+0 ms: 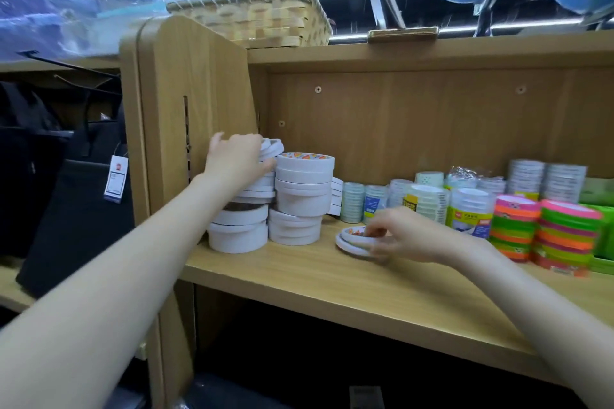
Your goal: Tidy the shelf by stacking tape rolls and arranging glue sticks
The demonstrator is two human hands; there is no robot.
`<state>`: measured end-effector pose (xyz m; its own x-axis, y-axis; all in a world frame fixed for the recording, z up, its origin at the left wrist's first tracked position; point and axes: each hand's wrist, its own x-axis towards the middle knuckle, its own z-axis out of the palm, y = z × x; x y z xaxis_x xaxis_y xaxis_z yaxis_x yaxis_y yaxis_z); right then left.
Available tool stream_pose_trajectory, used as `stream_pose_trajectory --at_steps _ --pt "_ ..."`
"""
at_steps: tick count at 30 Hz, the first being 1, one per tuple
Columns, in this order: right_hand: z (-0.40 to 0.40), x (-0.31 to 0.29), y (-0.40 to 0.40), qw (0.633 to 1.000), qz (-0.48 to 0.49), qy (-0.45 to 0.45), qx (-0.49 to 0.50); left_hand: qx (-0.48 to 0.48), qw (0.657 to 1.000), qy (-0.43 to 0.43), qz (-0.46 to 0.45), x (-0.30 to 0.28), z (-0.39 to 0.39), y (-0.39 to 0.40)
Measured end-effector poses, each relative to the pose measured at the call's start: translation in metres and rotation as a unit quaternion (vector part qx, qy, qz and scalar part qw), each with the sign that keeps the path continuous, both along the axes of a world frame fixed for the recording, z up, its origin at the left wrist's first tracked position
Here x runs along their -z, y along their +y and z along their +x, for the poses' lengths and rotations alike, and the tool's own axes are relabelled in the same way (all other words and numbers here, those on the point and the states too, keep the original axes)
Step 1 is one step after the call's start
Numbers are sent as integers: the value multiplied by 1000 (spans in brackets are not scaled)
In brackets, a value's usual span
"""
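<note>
At centre left of the frame the left hand (234, 156) rests on the tall stack of white tape rolls (247, 206) that stands against the wooden side panel (196, 103); its fingers (265, 165) curl round the top few thin rolls, which sit askew on the pile. Just right of that stack, and touching it, stands a second stack of white rolls (300, 196), its top roll showing a red and orange printed label whose writing is too small to read. The two stacks together hold roughly a dozen or more rolls; the exact count cannot be told.

At lower centre the right hand (408, 236) pinches two thin white rolls (354, 241) lying flat on the shelf board (332, 279), thumb and fingers closed on their right edge. These also carry a red-patterned label, unreadable.

Behind the right hand stand several columns of clear tape (375, 199), some wrapped with yellow and blue labels bearing small print that cannot be read. At the right of the frame are two stacks of neon tape (545, 236) in pink, green and orange bands. No glue sticks can be made out for certain.

Upper centre, a woven basket (259, 20) sits on top of the shelf unit. At the left hang dark bags (76, 202) with a white tag (116, 178).
</note>
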<state>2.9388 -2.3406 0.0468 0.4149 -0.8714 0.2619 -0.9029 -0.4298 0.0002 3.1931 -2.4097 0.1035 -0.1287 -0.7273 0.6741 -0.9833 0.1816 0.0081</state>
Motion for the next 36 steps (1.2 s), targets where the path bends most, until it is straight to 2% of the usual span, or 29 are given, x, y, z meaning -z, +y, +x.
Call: stream_pose_trajectory --at_steps 4,6,8,9,11,13,16,19,21,23,26,28,30,32,34,36 --pt "-6 -2 1 996 18 -84 -14 32 993 86 73 -15 1 -2" --pt "-8 -5 4 995 10 -93 -20 58 981 160 97 -18 5 -2" --pt "-12 -7 6 995 0 -103 -20 105 963 244 39 -21 8 2" --pt "-15 -9 6 993 -5 -116 -18 118 963 240 -25 -22 7 6" --pt "-23 -13 6 986 -21 -168 -11 155 963 171 -139 -24 -1 18" --pt "-33 -17 9 975 -33 -221 -5 238 949 88 -185 -20 -15 28" --pt "-49 -23 17 962 -41 -271 -5 299 933 -62 -191 2 -46 45" --pt "-61 -24 28 958 -38 -284 -4 386 896 -125 -180 37 -76 58" --pt "-67 -20 35 960 -33 -279 2 425 878 -163 -149 64 -91 58" --pt "-72 -16 40 960 -34 -278 3 422 882 -188 -96 84 -100 56" --pt "-74 -9 43 967 -3 -255 15 397 912 -95 39 95 -98 43" --pt "-68 -5 45 975 37 -217 8 423 899 -15 113 93 -90 37" --pt "-55 -2 44 983 50 -176 -34 429 894 11 127 88 -82 32" --pt "-41 -1 39 990 22 -120 -72 410 903 29 123 84 -76 32" --pt "-30 3 29 996 -14 -54 -71 389 911 71 115 84 -71 32" --pt "-24 9 21 997 -49 10 -53 391 904 106 135 86 -64 34"
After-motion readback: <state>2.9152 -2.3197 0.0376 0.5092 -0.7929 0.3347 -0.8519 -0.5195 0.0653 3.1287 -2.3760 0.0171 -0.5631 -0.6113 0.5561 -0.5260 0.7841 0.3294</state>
